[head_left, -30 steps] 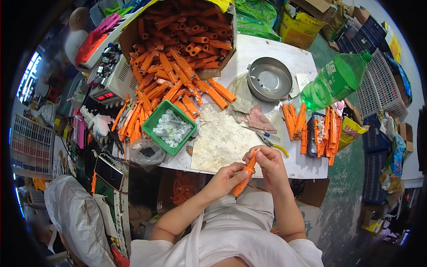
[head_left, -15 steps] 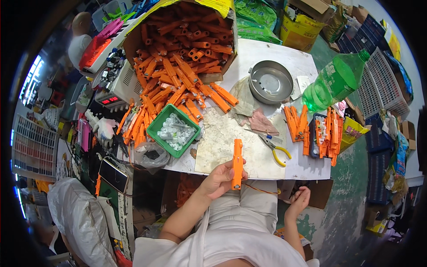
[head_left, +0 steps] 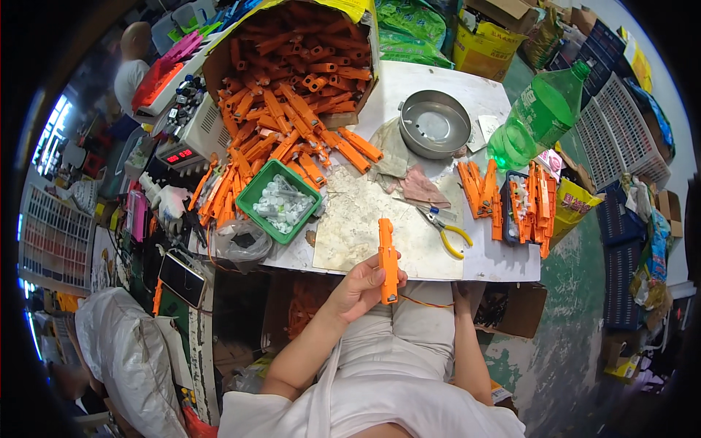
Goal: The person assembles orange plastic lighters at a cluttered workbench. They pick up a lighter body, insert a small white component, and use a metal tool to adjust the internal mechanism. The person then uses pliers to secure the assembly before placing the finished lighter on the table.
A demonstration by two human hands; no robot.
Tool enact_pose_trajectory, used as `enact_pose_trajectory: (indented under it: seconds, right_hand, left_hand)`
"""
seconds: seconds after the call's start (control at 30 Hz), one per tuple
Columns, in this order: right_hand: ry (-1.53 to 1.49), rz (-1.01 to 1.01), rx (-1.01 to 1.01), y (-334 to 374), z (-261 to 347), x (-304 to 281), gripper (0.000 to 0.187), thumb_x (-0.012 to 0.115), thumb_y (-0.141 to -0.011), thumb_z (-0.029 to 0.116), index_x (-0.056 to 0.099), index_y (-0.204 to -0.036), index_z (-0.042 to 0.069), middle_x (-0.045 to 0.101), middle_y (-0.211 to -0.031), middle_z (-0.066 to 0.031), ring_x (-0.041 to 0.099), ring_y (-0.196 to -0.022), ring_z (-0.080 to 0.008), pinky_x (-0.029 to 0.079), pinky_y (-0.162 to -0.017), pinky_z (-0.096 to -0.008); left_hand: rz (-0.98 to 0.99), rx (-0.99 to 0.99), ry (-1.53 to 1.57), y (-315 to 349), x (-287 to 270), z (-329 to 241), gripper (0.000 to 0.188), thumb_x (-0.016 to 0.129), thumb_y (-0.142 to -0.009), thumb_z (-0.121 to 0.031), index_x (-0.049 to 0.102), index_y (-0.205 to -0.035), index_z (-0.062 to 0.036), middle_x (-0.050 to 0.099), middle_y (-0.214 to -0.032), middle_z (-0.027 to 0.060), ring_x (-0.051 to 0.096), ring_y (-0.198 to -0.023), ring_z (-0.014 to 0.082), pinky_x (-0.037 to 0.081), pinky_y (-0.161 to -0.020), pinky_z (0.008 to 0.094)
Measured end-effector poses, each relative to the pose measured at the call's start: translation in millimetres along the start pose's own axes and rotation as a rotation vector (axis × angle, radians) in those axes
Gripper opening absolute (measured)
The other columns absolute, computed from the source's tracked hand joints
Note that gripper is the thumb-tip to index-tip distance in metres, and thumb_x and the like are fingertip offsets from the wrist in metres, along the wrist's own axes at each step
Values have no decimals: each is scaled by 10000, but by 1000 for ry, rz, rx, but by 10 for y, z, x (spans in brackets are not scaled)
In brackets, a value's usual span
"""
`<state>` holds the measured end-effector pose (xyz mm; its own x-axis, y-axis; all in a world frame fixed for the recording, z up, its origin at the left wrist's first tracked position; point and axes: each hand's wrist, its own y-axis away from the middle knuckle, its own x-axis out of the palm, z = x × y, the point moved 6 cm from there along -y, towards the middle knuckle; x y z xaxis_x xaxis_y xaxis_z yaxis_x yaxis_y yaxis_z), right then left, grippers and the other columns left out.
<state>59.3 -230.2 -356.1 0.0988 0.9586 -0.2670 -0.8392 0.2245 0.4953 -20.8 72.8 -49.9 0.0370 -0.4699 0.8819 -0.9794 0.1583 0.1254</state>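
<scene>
Your left hand point(head_left: 363, 286) gripped orange plastic part point(head_left: 388, 261), fingers point(head_left: 374, 271) clamped round its lower half, part upright at near edge of tabletop point(head_left: 504, 259). Thin wire point(head_left: 423, 303) trailed right from part's bottom end. Your right hand dropped below tabletop edge, out of view; its fingers' state unreadable. Yellow-handled pliers point(head_left: 447, 232) lay just right of fingers, green tray point(head_left: 278, 200) up-left.

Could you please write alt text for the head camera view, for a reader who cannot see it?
A seated person's left hand holds an orange plastic part upright at the near edge of a cluttered table; the right hand is hidden below it. Behind lie piled orange parts, a green tray, pliers and a metal bowl.
</scene>
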Motion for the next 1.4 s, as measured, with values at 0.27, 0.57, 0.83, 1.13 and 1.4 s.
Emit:
enact_pose_trajectory:
  seconds: [0.27, 0.57, 0.83, 1.13, 1.4]
  right_hand:
    - [-1002, 341, 179, 996, 802, -389, 318, 567, -931, 283, 515, -1141, 49, 585, -913, -58, 540, -721, -147, 449, -594, -239]
    - [250, 340, -967, 2493, 2784, 47, 238, 736, -763, 134, 611, -928, 16, 616, -812, -83, 594, -667, -175, 461, -572, -272]
    - [479, 210, -1262, 2656, 2998, 678, 378, 777, -701, 343, 596, -858, 50, 564, -693, -60, 577, -575, -209, 453, -480, -321]
    - [488, 165, -1280, 2451, 3070, 800, 223, 737, -738, 259, 612, -783, 80, 592, -668, -57, 594, -529, -233, 459, -459, -339]
    - [568, 14, -1131, 1671, 3635, 836, 324, 665, -807, 334, 628, -704, 28, 606, -613, -138, 597, -521, -310, 453, -487, -401]
  left_hand:
    - [-53, 32, -92, 118, -49, -27, 469, 671, -855, -168, 476, -1265, -48, 626, -1015, 96, 561, -1021, 215, 423, -943, 341]
    - [-234, 177, -337, -61, 175, 107, 446, 659, -850, -76, 458, -1246, -36, 610, -1038, 114, 578, -993, 165, 480, -852, 296]
    - [-354, 387, -424, 12, 268, -35, 426, 658, -847, -45, 453, -1219, -25, 586, -1032, 74, 574, -985, 138, 485, -844, 278]
    - [-389, 460, -584, -168, 185, -103, 438, 648, -869, -81, 433, -1237, 16, 557, -1056, 59, 521, -988, 110, 428, -876, 247]
    - [-566, 840, -1187, -228, -107, -513, 371, 584, -892, -176, 498, -1221, -29, 562, -1057, 80, 518, -1008, 195, 370, -907, 324]
